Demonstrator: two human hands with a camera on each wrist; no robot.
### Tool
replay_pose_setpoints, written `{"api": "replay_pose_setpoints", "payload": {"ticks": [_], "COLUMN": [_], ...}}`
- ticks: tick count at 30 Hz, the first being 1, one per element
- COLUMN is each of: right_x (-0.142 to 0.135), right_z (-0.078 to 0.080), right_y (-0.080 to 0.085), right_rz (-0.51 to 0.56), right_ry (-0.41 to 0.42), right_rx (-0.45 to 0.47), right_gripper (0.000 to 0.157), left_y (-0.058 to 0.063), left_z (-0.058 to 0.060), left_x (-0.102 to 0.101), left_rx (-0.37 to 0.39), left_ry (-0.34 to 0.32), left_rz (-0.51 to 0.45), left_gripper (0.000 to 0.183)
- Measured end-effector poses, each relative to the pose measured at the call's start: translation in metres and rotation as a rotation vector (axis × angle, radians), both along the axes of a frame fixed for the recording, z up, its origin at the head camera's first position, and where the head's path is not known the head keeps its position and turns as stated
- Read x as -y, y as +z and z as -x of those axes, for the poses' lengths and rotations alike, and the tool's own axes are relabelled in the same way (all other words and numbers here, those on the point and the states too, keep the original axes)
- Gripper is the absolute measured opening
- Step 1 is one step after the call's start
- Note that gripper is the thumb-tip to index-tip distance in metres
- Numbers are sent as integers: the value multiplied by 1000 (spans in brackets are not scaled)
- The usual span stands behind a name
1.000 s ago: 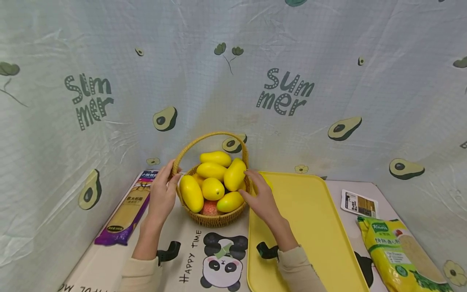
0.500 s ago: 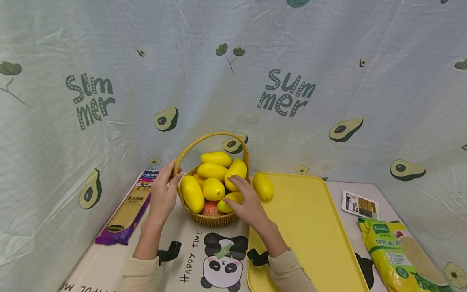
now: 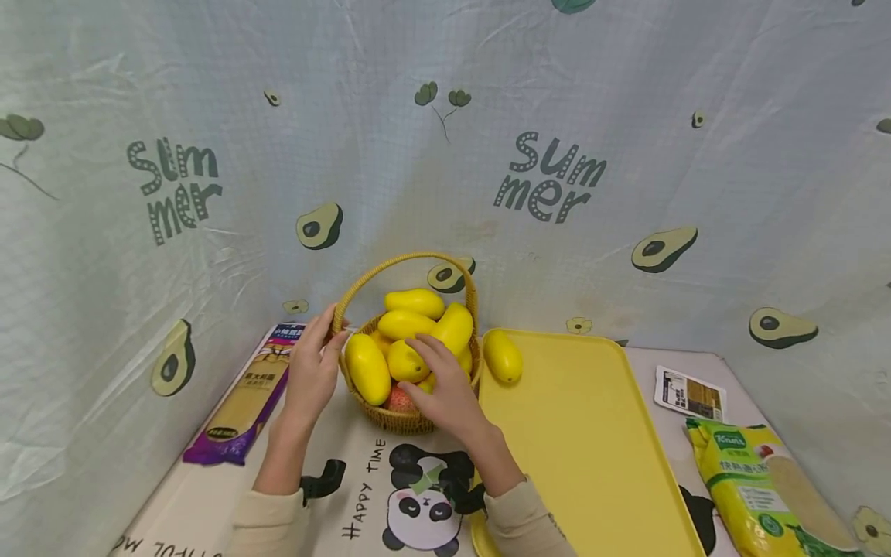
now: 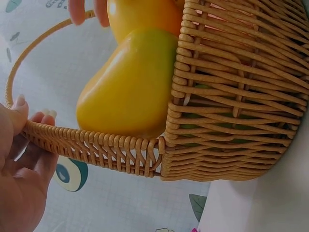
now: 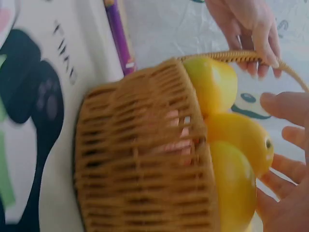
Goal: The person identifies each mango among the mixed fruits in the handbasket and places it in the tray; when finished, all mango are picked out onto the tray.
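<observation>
A wicker basket (image 3: 397, 420) with a tall arched handle (image 3: 473, 298) holds several yellow mangoes and, low at the front, a reddish round fruit (image 3: 399, 400). My left hand (image 3: 311, 371) grips the left side of the handle; the left wrist view shows thumb and fingers around the woven strip. Over the basket's right part reaches my right hand (image 3: 448, 398), its fingers spread beside the small middle mango (image 3: 404, 362). In the right wrist view those fingers lie close along that mango (image 5: 244, 140), not curled around it. The right hand hides part of the lower right mango.
Right of the basket lies a yellow tray (image 3: 585, 449) with one mango (image 3: 503, 356) at its back left corner. A spaghetti packet (image 3: 244, 402) lies to the left. A Knorr bag (image 3: 759, 480) and a small flat packet (image 3: 689, 393) are at far right.
My right hand has moved left from the basket's right rim to the middle mango, uncovering the mango on the tray. The left hand stays on the handle.
</observation>
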State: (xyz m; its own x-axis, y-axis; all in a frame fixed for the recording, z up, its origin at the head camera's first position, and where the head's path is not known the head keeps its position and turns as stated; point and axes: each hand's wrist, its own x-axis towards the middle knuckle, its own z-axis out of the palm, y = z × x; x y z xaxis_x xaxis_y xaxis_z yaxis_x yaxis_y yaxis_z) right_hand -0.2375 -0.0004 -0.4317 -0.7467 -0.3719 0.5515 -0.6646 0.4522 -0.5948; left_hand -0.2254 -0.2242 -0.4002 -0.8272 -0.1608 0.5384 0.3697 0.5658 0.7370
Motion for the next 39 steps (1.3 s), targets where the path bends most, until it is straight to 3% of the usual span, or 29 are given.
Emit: {"api": "replay_pose_setpoints", "payload": {"ticks": [10,20,29,39], "right_x": [13,20,19,17], "right_z": [2,1,5,3], "right_y": [-2,-8,-12,-9], "right_rz": [-146,-293,-305,-195], "right_ry": [-60,-185,-208,-172], "right_rx": [-33,-169,-206,-223], "right_gripper": [59,59,58,55], "left_y": [1,-2,-1,-1], "left_z": [-1,-1,0,0], "left_x": [-1,-1,-2,-2], "left_rx": [-1,3,-7,-25], "left_ry": [5,9,11,3], "left_rz": [5,5,-2,3], "left_gripper": [45,46,46,45]}}
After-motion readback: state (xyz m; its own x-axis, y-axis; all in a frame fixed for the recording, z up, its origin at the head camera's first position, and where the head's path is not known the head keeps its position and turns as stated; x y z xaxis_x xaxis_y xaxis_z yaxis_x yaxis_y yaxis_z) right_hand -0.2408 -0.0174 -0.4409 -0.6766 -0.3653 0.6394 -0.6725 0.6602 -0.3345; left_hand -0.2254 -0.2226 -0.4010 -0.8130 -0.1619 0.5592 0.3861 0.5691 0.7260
